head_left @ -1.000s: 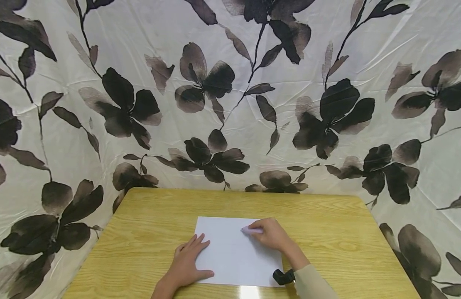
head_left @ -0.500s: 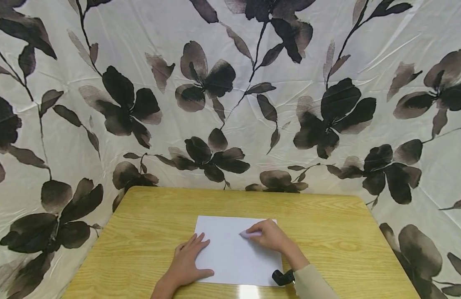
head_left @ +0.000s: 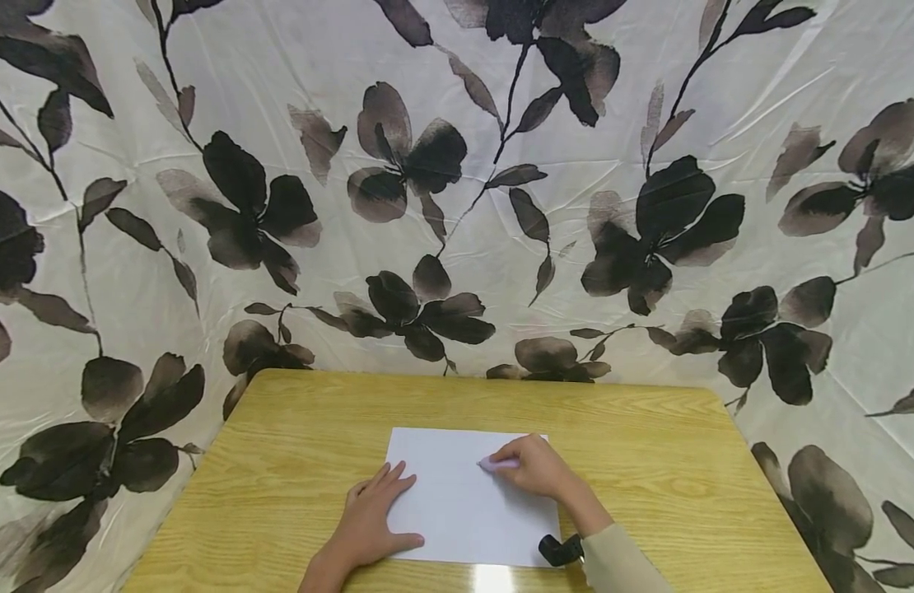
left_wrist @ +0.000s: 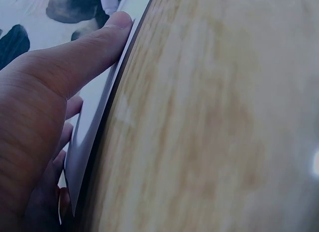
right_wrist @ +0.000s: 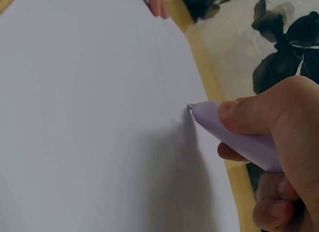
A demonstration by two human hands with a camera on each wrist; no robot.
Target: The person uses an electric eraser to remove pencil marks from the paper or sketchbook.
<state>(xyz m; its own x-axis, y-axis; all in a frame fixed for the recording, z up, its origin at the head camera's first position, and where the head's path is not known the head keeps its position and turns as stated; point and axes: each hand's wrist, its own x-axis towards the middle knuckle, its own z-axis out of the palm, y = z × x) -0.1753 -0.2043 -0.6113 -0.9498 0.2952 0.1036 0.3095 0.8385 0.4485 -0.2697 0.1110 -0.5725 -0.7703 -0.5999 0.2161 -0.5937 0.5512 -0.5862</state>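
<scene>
A sheet of white paper (head_left: 457,511) lies on the wooden table. My left hand (head_left: 371,519) rests at its left side with fingers and thumb spread over the edge. In the left wrist view the thumb of the left hand (left_wrist: 45,97) lies along the paper's near edge. On the upper right part of the sheet, my right hand (head_left: 540,469) pinches a light purple pen-shaped tool (right_wrist: 239,137) with a short metal tip. Seen from the right wrist, that tip is right at the paper surface, pointing left. Thin faint lines show on the sheet near it.
The yellowish wooden table (head_left: 301,436) extends on all sides of the paper. Behind it hangs a white cloth (head_left: 516,321) with dark flowers. A black device (head_left: 561,550) on the right wrist overlaps the sheet's lower right corner.
The tool's tip, held in my right hand, has moved slightly toward me, first a little left, then a little back right. My left hand has stayed in place.
</scene>
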